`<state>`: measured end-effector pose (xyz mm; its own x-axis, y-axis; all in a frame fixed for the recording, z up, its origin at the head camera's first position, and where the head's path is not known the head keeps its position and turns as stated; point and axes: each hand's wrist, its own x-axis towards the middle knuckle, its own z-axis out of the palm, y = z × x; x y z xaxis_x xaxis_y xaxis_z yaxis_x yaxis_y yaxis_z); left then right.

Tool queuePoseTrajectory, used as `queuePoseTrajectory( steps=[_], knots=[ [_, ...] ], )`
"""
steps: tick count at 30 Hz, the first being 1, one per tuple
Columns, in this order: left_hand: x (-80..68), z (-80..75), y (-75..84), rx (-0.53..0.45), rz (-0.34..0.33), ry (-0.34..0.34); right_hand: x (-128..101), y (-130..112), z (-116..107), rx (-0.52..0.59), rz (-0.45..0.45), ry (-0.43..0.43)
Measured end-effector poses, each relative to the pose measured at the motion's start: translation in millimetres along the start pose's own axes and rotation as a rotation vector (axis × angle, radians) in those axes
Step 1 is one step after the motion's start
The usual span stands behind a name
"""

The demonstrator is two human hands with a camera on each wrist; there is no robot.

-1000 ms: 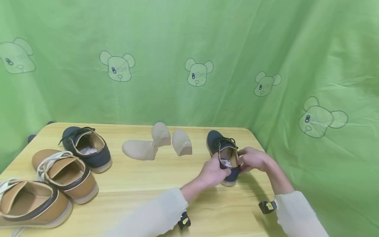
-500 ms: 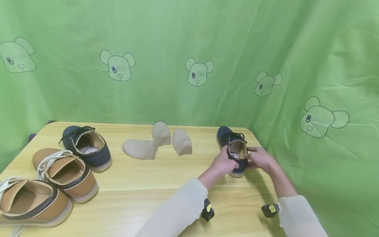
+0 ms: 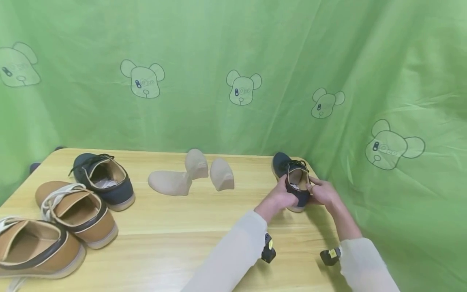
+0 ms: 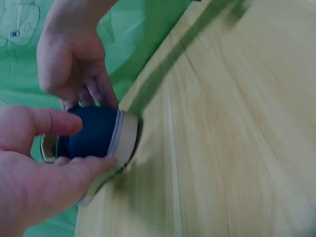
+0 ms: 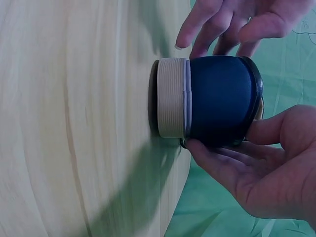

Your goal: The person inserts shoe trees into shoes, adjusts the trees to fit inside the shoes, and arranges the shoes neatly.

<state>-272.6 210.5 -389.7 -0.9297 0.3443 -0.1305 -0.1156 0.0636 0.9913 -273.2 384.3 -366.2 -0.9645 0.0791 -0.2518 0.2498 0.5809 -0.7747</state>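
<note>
A navy lace-up shoe point(image 3: 302, 196) stands at the table's right rear, toe toward the curtain, its pale ribbed heel point(image 5: 171, 98) low against the wood in the right wrist view. My right hand point(image 3: 324, 192) holds its right side, thumb at the collar and fingers along the outer wall. On the opposite side is my left hand point(image 3: 281, 196), fingers extended along the shoe and thumb spread away from it. Seen from the left wrist, the left thumb point(image 4: 61, 122) overlaps the navy heel. Part of the shoe's front is hidden in both wrist views.
At left stand another navy shoe point(image 3: 116, 194) and two tan shoes with white laces, one point(image 3: 100, 233) behind the other. Three beige shoe inserts point(image 3: 169, 182) lie at the back middle of the wooden table point(image 3: 175, 243). A green curtain point(image 3: 197, 40) hangs behind and at right.
Both hands have shifted the navy shoe back and to the right, toward the table's rear right corner. The other shoes and the inserts have stayed in place.
</note>
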Motion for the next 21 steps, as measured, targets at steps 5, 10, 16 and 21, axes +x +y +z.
queuePoseTrajectory(
  steps=[5, 10, 16, 21],
  knots=[
    [1.4, -8.2, -4.7, 0.032, -0.013, -0.069, 3, -1, -1, -0.012, -0.003, 0.016],
    [2.7, -13.4, -7.9, -0.04, -0.005, -0.118, 7, -3, -1, -0.043, -0.013, 0.031],
    [1.9, -10.2, -8.6, -0.053, -0.02, -0.094, 10, -1, -4, -0.053, -0.008, 0.01],
    [-0.1, -6.6, -11.1, -0.066, -0.026, -0.098, 12, 4, -8, -0.04, -0.007, -0.019]
  ],
)
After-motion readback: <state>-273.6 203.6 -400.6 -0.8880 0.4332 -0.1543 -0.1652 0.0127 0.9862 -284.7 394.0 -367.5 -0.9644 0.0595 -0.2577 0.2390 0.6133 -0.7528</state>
